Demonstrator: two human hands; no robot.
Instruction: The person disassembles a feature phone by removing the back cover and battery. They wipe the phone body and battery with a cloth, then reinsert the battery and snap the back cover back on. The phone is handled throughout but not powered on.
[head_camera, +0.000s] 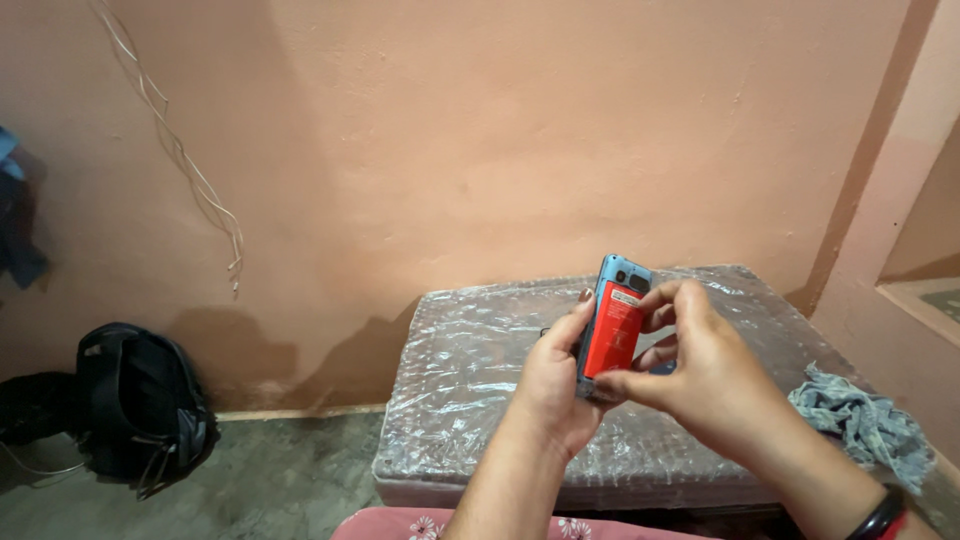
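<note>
1. Clearly, the work in hand is on the back of a small blue phone (622, 275), held upright above a plastic-wrapped table (470, 400) with its back cover off and a red battery (612, 330) showing in the bay.
2. Left hand (555, 385): wrapped around the phone from its 9 o'clock side, fingers curled behind and the thumb up along the left edge. It is closed firmly on the body and acts as the clamp.
3. Right hand (695, 365): comes in from 3 o'clock. Thumb and forefinger pinch at the battery's lower corner near 6 o'clock, while other fingertips rest on its top edge near 1 o'clock. The fingers are nearly closed, on the battery rather than the phone shell.
4. My reading: this is the battery step, either seating it or prising it out; which one I cannot tell.
5. The next move, as I judge it, calls for a small, careful push or lift at the battery's end while the left hand keeps the phone from twisting.
6. Around it: a grey cloth (865, 420) lies at 4 o'clock on the table's right edge, and a black backpack (140, 400) sits on the floor at 9 o'clock, well apart.
</note>
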